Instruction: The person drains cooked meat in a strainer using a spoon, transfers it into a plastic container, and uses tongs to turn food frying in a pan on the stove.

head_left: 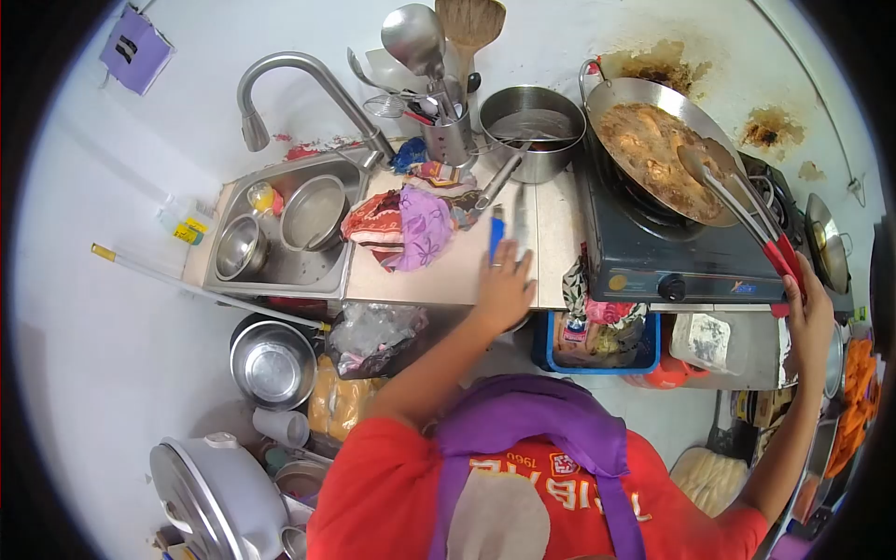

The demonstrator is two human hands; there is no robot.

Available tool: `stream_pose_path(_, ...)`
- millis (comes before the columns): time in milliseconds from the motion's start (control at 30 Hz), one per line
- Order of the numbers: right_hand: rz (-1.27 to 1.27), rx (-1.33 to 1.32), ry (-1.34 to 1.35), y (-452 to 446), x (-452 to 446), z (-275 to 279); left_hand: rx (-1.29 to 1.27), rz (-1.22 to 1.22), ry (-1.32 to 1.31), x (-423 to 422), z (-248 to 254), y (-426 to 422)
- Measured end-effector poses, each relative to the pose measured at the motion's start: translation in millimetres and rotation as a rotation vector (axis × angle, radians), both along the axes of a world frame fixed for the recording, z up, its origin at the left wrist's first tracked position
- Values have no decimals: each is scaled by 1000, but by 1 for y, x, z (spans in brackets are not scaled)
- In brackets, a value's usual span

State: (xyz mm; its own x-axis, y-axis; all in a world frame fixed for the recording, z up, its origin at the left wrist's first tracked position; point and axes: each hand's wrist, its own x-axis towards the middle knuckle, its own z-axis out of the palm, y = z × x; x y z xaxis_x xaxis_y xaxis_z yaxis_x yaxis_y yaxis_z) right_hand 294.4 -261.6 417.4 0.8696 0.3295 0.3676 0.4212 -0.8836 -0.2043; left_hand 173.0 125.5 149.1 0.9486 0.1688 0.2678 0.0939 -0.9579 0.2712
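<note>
My right hand (809, 303) is closed round the red handles of metal tongs (735, 207) at the stove's right side. The tongs' tips reach into a large wok (693, 118), where browned pieces of food (644, 145) sit in bubbling oil. My left hand (504, 285) is over the front of the counter with its fingers stretched out. At its fingertips is a narrow blue object (497, 227), partly hidden by the hand; I cannot tell its kind. A blurred, pale blade-like strip lies just right of it. Patterned cloths (425, 224) lie to the left.
The wok stands on a gas stove (686, 266). A steel saucepan (537, 163) and a utensil holder (450, 140) stand behind my left hand. A sink (322, 271) with metal bowls is at the left. Below the counter are a blue bin (602, 370) and a steel basin (273, 364).
</note>
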Motion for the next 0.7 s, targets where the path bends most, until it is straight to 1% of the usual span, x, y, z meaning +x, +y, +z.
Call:
stream_pose_path(133,-26,-12,-11,-4,-1,-5,117,53,-52,-18,-11,45)
stream_pose_path(233,-32,-35,-64,-1,-2,-9,31,11,-73,-19,-3,64)
stream_pose_path(333,-45,-36,-73,3,0,-8,13,258,-155,-18,13,96)
stream_pose_path(433,-28,-14,-62,-4,5,-12,347,467,-190,-37,17,144)
stream_pose_path(533,-16,-39,-79,-6,9,-9,147,389,-79,-47,23,169)
stream_pose_path(567,1,-28,-73,-4,8,-7,301,399,-159,-46,7,185)
stream_pose_path(667,34,20,-23,-9,15,-16,259,454,-228,-47,2,196)
stream_pose_path(700,40,15,-26,-9,15,-16,88,523,-201,-48,14,189)
